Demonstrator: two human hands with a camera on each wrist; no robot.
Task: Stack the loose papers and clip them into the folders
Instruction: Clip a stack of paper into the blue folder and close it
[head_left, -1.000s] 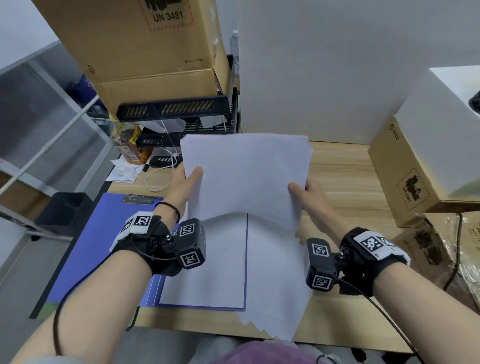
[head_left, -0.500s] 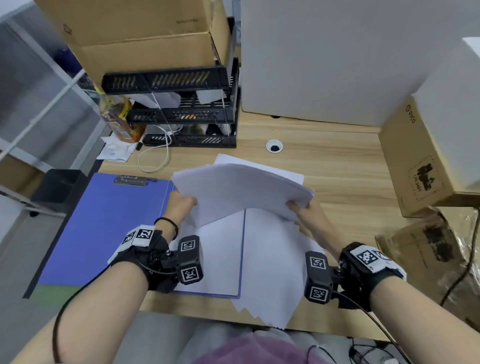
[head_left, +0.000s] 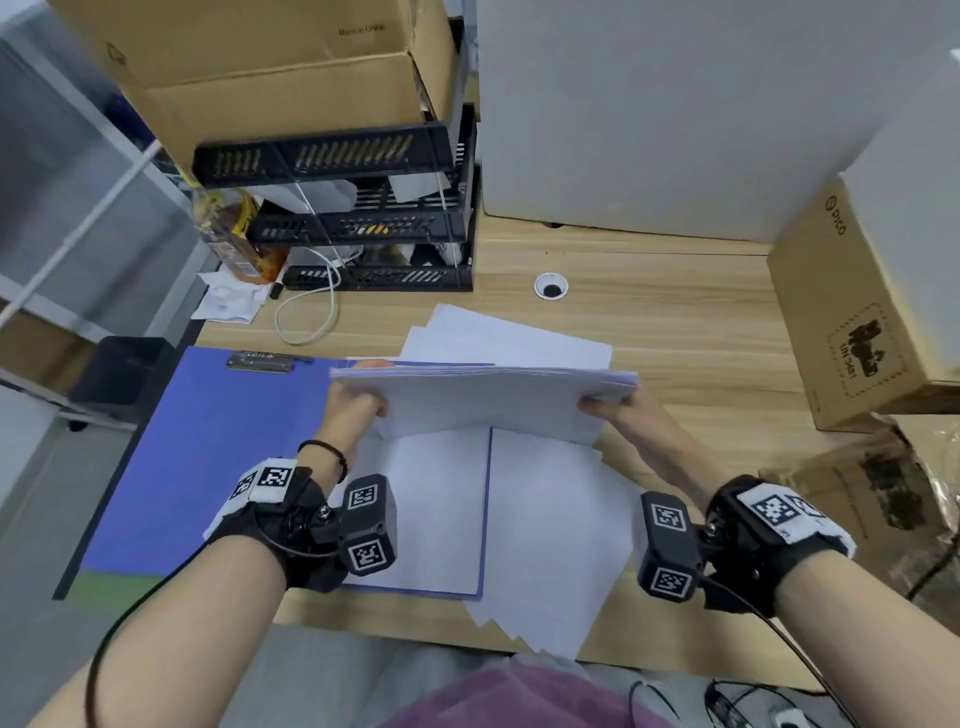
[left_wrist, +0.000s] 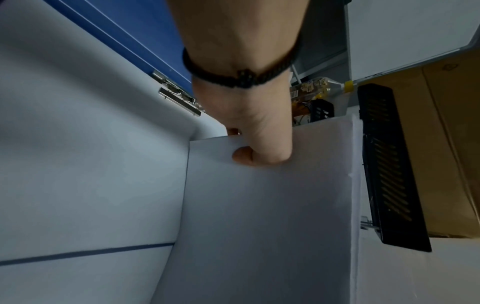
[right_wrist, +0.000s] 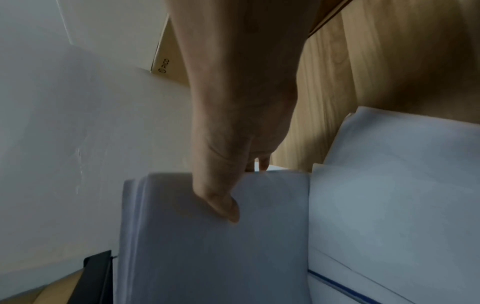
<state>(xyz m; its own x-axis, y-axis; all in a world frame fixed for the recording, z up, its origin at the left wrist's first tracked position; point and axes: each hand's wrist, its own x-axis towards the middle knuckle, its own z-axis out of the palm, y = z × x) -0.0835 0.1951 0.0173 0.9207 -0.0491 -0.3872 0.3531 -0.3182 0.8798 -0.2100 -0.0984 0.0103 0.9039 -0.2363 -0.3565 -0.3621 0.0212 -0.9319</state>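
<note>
The left hand (head_left: 353, 410) and right hand (head_left: 615, 410) each pinch one side of the stack (head_left: 483, 400), holding it level above the open folder (head_left: 208, 447), probably to square its edges before clipping.

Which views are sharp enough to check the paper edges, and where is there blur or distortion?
Head view: evenly lit, wide-angle bending at the borders, the paper stack sharp. Left wrist view: dim, bluish, the stack's edge by the left hand is crisp. Right wrist view: darkest and soft, the sheets by the right hand smeared.
</note>
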